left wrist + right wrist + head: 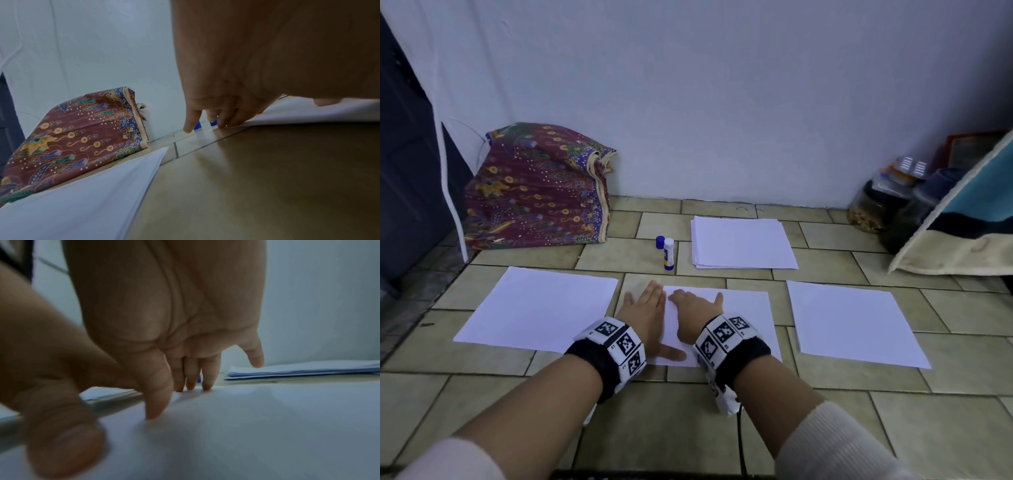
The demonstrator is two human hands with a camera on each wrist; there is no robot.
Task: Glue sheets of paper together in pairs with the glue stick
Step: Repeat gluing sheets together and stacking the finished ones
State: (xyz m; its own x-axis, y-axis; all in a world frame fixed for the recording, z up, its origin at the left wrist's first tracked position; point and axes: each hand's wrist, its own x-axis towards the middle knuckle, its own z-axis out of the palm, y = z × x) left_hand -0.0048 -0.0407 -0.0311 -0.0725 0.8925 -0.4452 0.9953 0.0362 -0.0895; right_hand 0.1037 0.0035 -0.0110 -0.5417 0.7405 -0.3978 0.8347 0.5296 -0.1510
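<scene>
Three white sheets lie in a row on the tiled floor: a left sheet (537, 308) (92, 194), a middle sheet (746, 318) (308, 112) (246, 426) and a right sheet (856, 322). My left hand (647, 305) (222, 116) lies flat on the middle sheet's left edge, fingers straight, fingertips at its far corner. My right hand (695, 305) (191, 369) presses flat on the same sheet just beside it, little finger spread apart. The glue stick (668, 254) stands upright and uncapped beyond the hands, its blue cap (660, 242) next to it.
A stack of white paper (741, 243) (308, 369) lies behind the middle sheet near the wall. A folded patterned cloth bundle (537, 188) (72, 138) sits at the back left. Jars (876, 205) and a propped cushion (962, 222) crowd the back right corner.
</scene>
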